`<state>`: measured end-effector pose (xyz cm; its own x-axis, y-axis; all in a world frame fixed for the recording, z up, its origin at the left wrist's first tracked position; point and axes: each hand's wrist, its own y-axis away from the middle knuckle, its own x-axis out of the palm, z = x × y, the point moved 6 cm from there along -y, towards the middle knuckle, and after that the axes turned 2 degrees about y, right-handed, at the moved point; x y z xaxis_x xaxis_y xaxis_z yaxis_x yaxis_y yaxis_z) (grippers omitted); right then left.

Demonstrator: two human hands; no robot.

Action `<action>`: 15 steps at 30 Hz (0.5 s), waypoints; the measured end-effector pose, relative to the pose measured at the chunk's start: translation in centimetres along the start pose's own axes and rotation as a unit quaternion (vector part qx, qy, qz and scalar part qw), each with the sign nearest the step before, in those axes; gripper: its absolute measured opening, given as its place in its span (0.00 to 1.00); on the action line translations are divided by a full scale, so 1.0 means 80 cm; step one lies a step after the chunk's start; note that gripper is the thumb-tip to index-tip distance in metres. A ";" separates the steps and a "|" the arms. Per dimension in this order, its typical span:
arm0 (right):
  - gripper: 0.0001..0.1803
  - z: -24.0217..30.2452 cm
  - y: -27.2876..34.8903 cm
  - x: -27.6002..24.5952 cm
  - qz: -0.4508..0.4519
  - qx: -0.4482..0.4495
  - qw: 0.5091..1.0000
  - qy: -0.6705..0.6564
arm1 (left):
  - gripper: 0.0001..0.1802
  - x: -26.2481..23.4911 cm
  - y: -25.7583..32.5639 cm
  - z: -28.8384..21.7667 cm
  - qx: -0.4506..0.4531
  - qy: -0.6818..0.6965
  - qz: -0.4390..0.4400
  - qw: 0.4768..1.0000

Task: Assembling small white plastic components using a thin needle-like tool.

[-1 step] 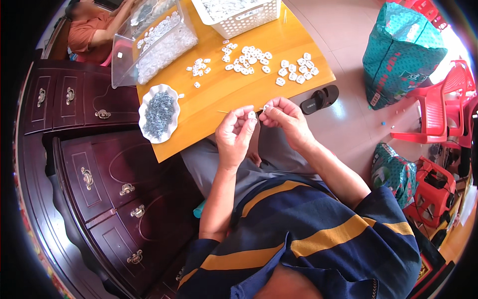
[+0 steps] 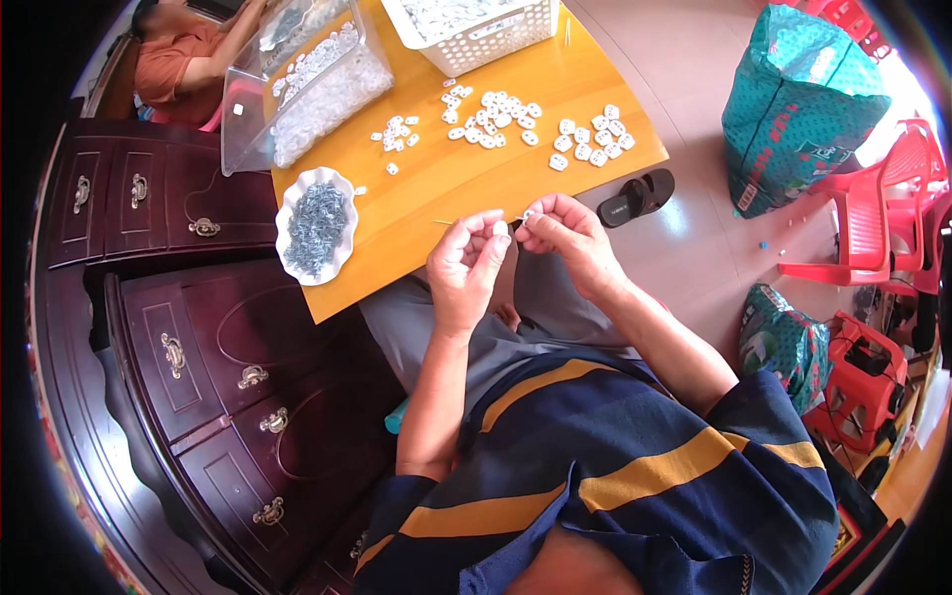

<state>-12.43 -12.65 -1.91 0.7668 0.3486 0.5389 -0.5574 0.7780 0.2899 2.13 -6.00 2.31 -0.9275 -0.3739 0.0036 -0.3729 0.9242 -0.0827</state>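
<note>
My left hand (image 2: 464,266) and my right hand (image 2: 567,238) meet just over the near edge of a yellow wooden table (image 2: 436,193). The left thumb and finger pinch a small white piece (image 2: 499,228). Fingertips of the right hand hold another small white piece (image 2: 529,213). A thin wire (image 2: 451,222) runs leftward from between the hands; which hand grips it is unclear. A white dish of small grey metal parts (image 2: 315,226) sits to the left. Loose white pieces (image 2: 496,109) lie scattered further back on the table.
A clear plastic box of white pieces (image 2: 317,74) and a white basket (image 2: 466,28) stand at the table's far side. Another person in an orange shirt (image 2: 169,61) sits top left. Dark wooden drawers (image 2: 198,337) stand left. A sandal (image 2: 635,196), teal bag (image 2: 798,109) and red chair (image 2: 873,223) are right.
</note>
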 end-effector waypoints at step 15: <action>0.06 0.001 0.003 0.013 0.050 -0.024 0.997 0.060 | 0.15 -0.008 -0.002 0.006 -0.011 -0.017 0.036 0.999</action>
<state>-11.82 -12.16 -1.19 0.7417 0.4840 0.4643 -0.6199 0.7590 0.1990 2.80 -5.95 1.84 -0.9507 -0.3081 -0.0361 -0.3057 0.9503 -0.0599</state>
